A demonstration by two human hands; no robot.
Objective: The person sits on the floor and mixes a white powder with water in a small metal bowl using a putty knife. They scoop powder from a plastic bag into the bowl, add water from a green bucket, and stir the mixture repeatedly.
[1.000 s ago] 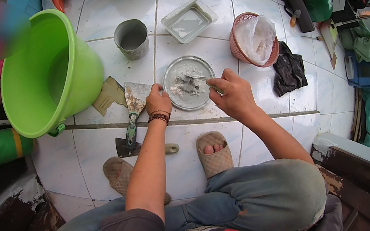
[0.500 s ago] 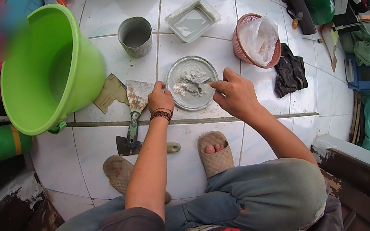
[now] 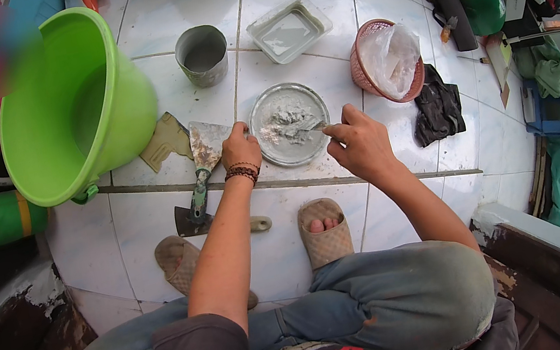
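A shallow round dish (image 3: 267, 155) on the tiled floor holds a heap of whitish-grey powder (image 3: 292, 114), partly damp-looking. My left hand (image 3: 240, 150) is closed at the dish's left rim, fingertips against its edge. Pinched between the fingers of my right hand (image 3: 362, 139) is a metal spoon (image 3: 315, 127), its far end buried in the powder. Beside my left hand lies a wide putty knife (image 3: 207, 143) with a stained blade and green handle. A second, dark-bladed scraper (image 3: 191, 222) rests nearer to me, partly hidden behind my left forearm.
A large green bucket (image 3: 132, 103) stands tilted at left, by a broken board piece (image 3: 168, 141). Beyond the dish are a grey cup (image 3: 205, 75) and a plastic tray (image 3: 321, 24). To the right sit a pink basket (image 3: 362, 78) with a plastic bag and a crumpled black bag (image 3: 436, 106).
My right hand and the spoon have shifted slightly to the right within the powder. The left hand stays at the dish's rim.
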